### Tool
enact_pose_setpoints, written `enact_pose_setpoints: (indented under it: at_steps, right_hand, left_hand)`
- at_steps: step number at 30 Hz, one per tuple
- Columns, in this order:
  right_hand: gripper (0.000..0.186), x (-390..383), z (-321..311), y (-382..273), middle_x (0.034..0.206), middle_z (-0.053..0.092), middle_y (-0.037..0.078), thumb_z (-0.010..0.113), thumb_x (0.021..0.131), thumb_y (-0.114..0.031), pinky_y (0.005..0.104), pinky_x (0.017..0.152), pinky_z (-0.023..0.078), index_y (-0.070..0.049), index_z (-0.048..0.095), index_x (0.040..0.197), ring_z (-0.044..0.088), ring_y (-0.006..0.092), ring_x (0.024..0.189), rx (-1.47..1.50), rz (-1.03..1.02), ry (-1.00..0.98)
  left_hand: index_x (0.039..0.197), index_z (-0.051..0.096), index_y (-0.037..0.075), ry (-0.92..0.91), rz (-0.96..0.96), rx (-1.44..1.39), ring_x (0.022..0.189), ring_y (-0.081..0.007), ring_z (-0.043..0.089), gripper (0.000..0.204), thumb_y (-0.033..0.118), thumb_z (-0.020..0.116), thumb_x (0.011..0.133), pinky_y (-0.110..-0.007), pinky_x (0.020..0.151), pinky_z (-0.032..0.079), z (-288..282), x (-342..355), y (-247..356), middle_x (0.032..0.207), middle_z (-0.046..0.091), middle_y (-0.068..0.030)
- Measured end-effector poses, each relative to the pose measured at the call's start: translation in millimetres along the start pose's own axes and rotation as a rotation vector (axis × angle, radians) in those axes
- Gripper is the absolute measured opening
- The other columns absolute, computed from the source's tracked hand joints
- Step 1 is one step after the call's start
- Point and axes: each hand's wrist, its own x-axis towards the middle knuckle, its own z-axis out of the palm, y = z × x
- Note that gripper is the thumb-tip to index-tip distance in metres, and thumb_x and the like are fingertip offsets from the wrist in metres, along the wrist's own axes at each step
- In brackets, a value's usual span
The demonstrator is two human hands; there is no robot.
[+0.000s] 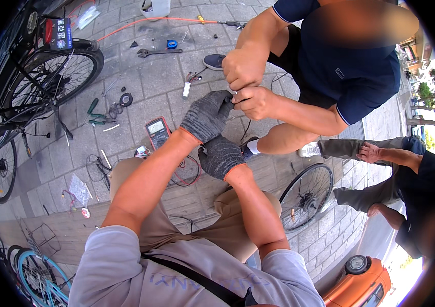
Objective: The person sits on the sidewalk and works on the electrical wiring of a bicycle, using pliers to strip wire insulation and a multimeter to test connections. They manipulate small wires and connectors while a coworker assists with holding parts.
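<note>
I see the cable (248, 126) at one-thirty from my right glove (221, 158), left glove (204, 116) at eleven. Both look curled; closure and hold I can't tell. Likely light, bendy cable: I'd pinch below the co-worker's hands (254, 102).

**Out of Sight, Out of Frame, Out of Focus**

Whatever lies between the left gloved hand (206, 116) and the co-worker's hands (255, 102) is too small and too covered to tell. The right gloved hand (222, 157) hides its own grip — its contents cannot be made out. The left forearm (151, 174) covers the lower part of the multimeter (157, 129). The co-worker's head (360, 23) is blurred. Picture edges cut off the white bucket (155, 9) and orange car (358, 286).
</note>
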Motion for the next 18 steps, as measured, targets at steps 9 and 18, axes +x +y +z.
enact_pose_setpoints:
  at_steps: [9,18]
  right_hand:
    - [0.029,-0.6,-4.7,-4.9,0.104,0.068,0.028,0.062,0.088,-0.024,0.0523,0.083,0.054,-0.004,0.069,0.107,0.067,0.0445,0.093,0.035,0.035,-0.002]
    - [0.029,-0.7,-0.7,-0.7,0.096,0.068,0.027,0.062,0.086,-0.022,0.0529,0.08,0.053,-0.001,0.066,0.105,0.066,0.0451,0.088,0.024,0.014,-0.003]
  left_hand:
    - [0.108,0.062,0.005,0.04,0.021,0.002,0.089,-0.0426,0.066,0.018,0.017,0.06,0.095,-0.053,0.077,0.052,3.3,-1.5,-1.1,0.097,0.067,-0.0217]
    - [0.108,0.063,0.004,0.036,-0.004,0.034,0.09,-0.0424,0.065,0.018,0.016,0.06,0.095,-0.052,0.077,0.052,3.2,-2.4,0.2,0.097,0.067,-0.0213]
